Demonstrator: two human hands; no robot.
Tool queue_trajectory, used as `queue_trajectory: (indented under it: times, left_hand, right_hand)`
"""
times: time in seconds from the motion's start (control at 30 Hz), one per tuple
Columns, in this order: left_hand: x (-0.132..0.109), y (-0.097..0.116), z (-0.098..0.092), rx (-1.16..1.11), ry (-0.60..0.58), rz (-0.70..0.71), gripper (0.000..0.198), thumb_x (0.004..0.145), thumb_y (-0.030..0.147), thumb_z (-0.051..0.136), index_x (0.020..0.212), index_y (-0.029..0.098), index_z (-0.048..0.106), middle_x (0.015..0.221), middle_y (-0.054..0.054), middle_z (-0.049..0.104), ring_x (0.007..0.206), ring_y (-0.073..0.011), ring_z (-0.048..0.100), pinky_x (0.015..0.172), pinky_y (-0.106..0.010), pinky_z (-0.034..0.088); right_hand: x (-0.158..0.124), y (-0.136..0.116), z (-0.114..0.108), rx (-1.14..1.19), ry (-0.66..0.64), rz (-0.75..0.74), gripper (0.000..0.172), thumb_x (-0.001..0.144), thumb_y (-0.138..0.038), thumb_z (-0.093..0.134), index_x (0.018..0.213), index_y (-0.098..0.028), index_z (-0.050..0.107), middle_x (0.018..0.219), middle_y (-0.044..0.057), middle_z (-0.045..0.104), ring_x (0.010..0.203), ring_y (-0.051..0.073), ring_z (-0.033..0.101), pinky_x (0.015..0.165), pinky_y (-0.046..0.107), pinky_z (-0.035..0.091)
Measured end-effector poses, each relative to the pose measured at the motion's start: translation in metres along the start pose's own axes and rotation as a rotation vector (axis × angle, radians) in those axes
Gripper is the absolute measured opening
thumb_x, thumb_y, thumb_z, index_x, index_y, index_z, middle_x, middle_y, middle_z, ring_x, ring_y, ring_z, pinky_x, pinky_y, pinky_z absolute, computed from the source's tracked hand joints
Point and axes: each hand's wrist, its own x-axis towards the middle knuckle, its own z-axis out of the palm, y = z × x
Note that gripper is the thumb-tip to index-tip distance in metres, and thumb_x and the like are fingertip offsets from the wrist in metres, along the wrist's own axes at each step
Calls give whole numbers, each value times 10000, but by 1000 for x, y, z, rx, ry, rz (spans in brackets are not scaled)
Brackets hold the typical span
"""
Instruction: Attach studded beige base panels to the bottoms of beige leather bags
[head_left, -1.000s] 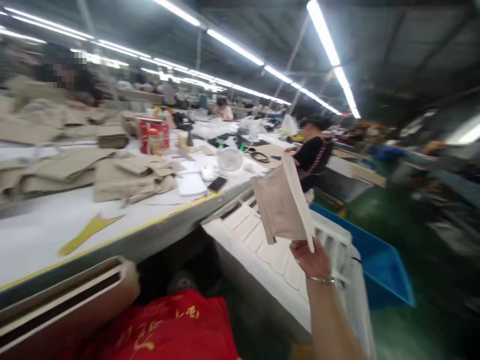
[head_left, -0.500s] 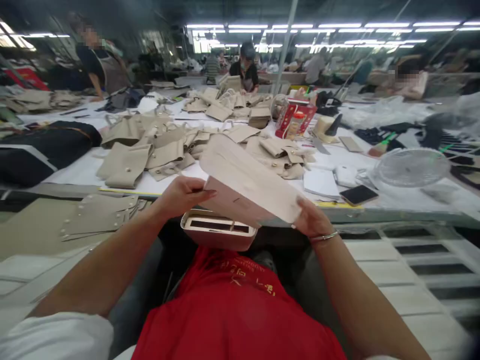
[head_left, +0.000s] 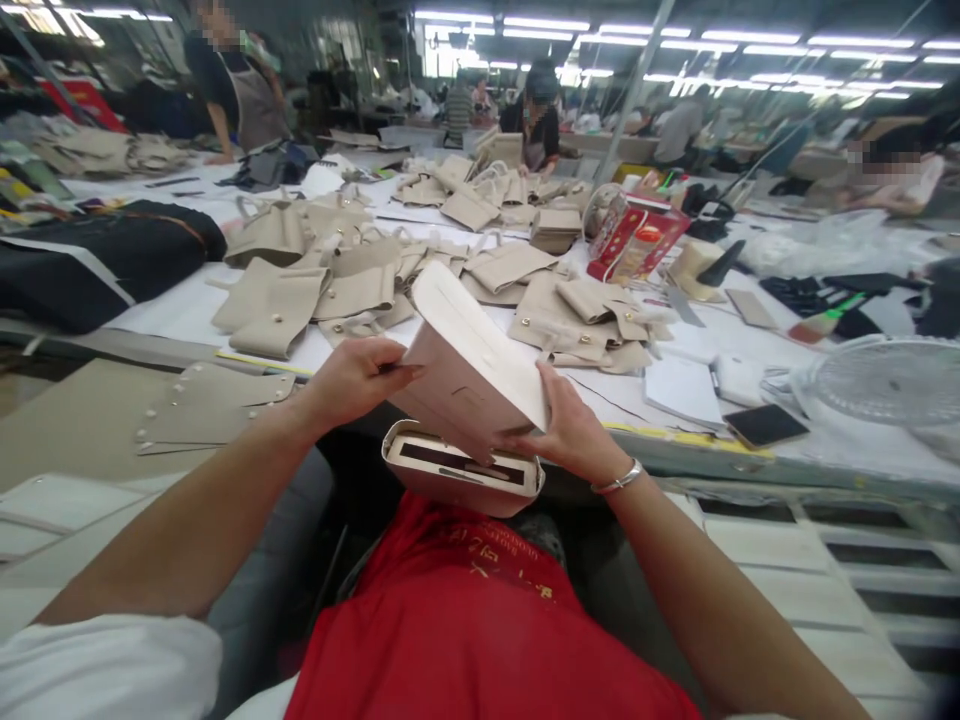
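Note:
Between my two hands is a pale pinkish-beige leather panel [head_left: 457, 385], bent, with a curved flap edge and a small U-shaped mark. My left hand [head_left: 364, 375] pinches its left side between thumb and fingers. On the right edge, my right hand [head_left: 574, 425] is closed, thumb and fingers on either side of the panel. Just below, a box-like leather form [head_left: 461, 490] with rounded ends rests above my red apron [head_left: 472, 620]. Its cream top has dark slots, and the panel's lower edge partly covers it.
Heaps of beige leather bag pieces [head_left: 281, 305] lie across the white table. A black wrapped bundle [head_left: 112, 260] is at left. To the right are a red box [head_left: 637, 235], a phone [head_left: 766, 426] and a round fan [head_left: 892, 380]. Co-workers stand or sit beyond.
My right hand has moved inward along the panel and now grips its right edge. The panel is bent more upright. The view has shifted a little to the left.

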Motion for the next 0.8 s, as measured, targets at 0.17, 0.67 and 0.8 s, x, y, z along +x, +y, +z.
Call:
queue_trajectory:
  times: [0.17, 0.67, 0.8]
  left_hand:
    - [-22, -24, 22, 93, -69, 55, 361, 822, 373, 510, 538, 157, 459, 538, 41, 366, 530, -82, 348, 520, -219, 282]
    - [-74, -82, 76, -228, -104, -177, 264, 762, 312, 588, 979, 169, 640, 1051, -72, 615, 996, -201, 556, 904, -334, 425]
    - [-78, -80, 85, -43, -110, -109, 152, 734, 229, 597, 854, 181, 676, 1029, -69, 622, 982, -214, 554, 904, -378, 427]
  right_hand:
    - [-10, 6, 28, -244, -18, 9, 910, 693, -545, 596, 1381, -108, 191, 1162, 179, 473, 1033, 317, 454, 892, 432, 365]
    - [-36, 19, 42, -622, -8, -64, 813, 653, -254, 534, 1381, -54, 230, 1000, 160, 479, 920, 317, 418, 847, 443, 324]
    - [-35, 21, 38, -634, -48, -122, 800, 651, -211, 520, 1388, -81, 237, 959, 144, 484, 890, 302, 427, 834, 433, 333]
